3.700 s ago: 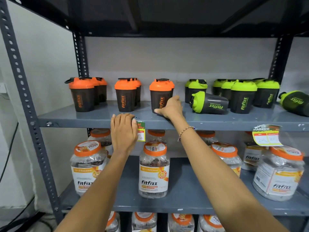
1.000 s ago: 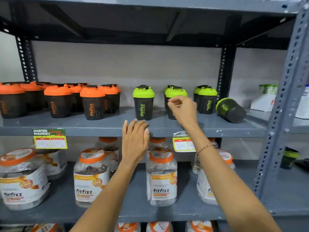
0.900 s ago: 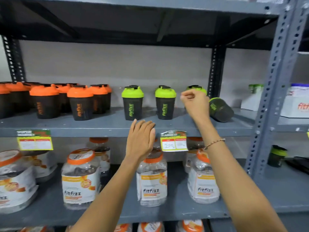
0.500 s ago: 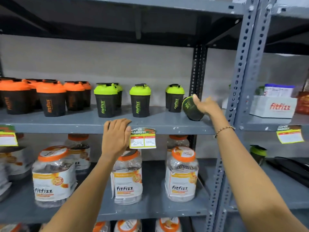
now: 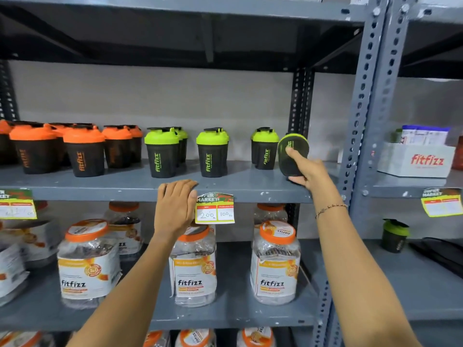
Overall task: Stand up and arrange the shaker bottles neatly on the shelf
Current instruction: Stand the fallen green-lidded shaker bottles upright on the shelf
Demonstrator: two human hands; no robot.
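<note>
Several orange-lidded shaker bottles point(image 5: 84, 152) stand upright at the left of the grey shelf point(image 5: 125, 189). Green-lidded shakers point(image 5: 161, 152) point(image 5: 212, 152) point(image 5: 265, 149) stand upright to their right. At the shelf's right end one green-lidded shaker point(image 5: 292, 151) lies tipped with its base toward me. My right hand point(image 5: 309, 171) grips this tipped shaker, thumb on its base and fingers under it. My left hand point(image 5: 175, 206) rests flat on the shelf's front edge, holding nothing.
A price tag point(image 5: 215, 209) hangs on the shelf edge beside my left hand. Large fitfizz jars point(image 5: 193, 266) fill the shelf below. A perforated upright post point(image 5: 368, 96) stands right of the tipped shaker. Beyond it sit a white fitfizz box point(image 5: 421, 160) and one small green-lidded shaker point(image 5: 395, 236).
The view has shifted right along the shelf. My right hand went from the upright green shakers to the tipped one at the end and closed on it. My left hand settled on the shelf edge.
</note>
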